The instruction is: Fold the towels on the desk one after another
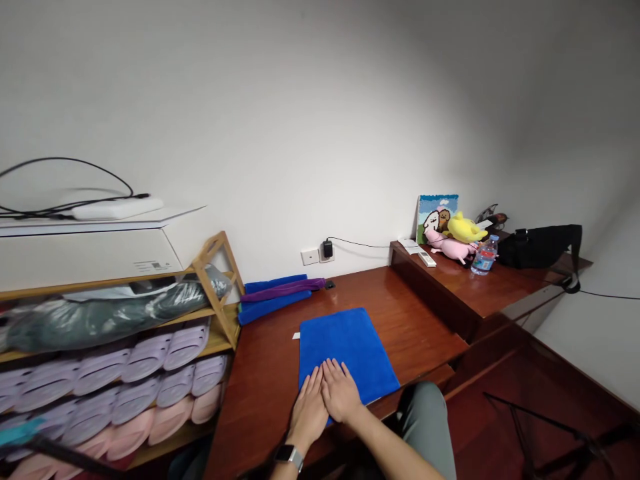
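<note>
Brown desk [265, 380] | blue cloth [345, 340] under left hand [311, 407], right hand [341, 393] | both flat, holding nothing

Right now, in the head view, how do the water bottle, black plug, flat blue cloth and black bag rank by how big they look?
Largest to smallest:
1. Flat blue cloth
2. Black bag
3. Water bottle
4. Black plug
</note>
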`<state>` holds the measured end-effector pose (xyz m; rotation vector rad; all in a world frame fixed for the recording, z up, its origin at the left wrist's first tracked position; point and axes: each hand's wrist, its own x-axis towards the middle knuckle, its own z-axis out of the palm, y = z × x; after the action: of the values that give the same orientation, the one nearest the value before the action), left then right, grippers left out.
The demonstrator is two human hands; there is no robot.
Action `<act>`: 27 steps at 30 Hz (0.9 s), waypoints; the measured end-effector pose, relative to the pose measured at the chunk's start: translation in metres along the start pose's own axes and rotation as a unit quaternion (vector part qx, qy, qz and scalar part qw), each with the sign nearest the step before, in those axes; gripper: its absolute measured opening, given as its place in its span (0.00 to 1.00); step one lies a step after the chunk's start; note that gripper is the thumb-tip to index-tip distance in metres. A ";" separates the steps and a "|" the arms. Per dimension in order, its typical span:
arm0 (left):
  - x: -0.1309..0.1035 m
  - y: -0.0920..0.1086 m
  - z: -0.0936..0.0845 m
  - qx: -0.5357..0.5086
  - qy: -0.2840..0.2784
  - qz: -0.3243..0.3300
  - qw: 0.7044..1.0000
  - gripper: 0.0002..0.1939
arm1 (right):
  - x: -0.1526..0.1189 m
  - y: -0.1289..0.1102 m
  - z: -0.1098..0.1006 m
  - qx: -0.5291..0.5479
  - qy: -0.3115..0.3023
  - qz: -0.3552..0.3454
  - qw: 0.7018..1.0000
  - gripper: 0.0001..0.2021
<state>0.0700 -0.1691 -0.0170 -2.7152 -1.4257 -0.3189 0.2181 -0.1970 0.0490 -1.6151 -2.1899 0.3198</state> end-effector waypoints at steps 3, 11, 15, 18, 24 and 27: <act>0.000 0.002 -0.003 0.001 -0.009 -0.013 1.000 0.32 | -0.003 0.003 -0.002 0.005 -0.009 0.003 1.000 0.29; 0.001 0.004 -0.007 -0.031 0.027 -0.046 0.998 0.31 | -0.015 0.070 -0.015 -0.036 0.004 0.071 0.997 0.32; 0.000 0.004 -0.007 -0.042 0.034 -0.050 0.997 0.31 | -0.026 0.127 -0.046 -0.084 -0.024 0.183 0.979 0.32; 0.001 0.004 -0.005 -0.044 0.039 -0.055 0.997 0.31 | -0.030 0.148 -0.058 -0.096 -0.029 0.209 0.973 0.33; 0.002 0.009 -0.005 -0.040 0.048 -0.060 0.996 0.31 | -0.029 0.145 -0.054 -0.107 -0.020 0.206 0.972 0.34; 0.000 0.014 -0.006 -0.037 0.038 -0.069 0.996 0.31 | -0.028 0.142 -0.052 -0.110 -0.025 0.212 0.971 0.34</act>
<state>0.0806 -0.1787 -0.0103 -2.6335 -1.6155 -0.4874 0.3707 -0.1831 0.0324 -2.2221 -1.9540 0.2418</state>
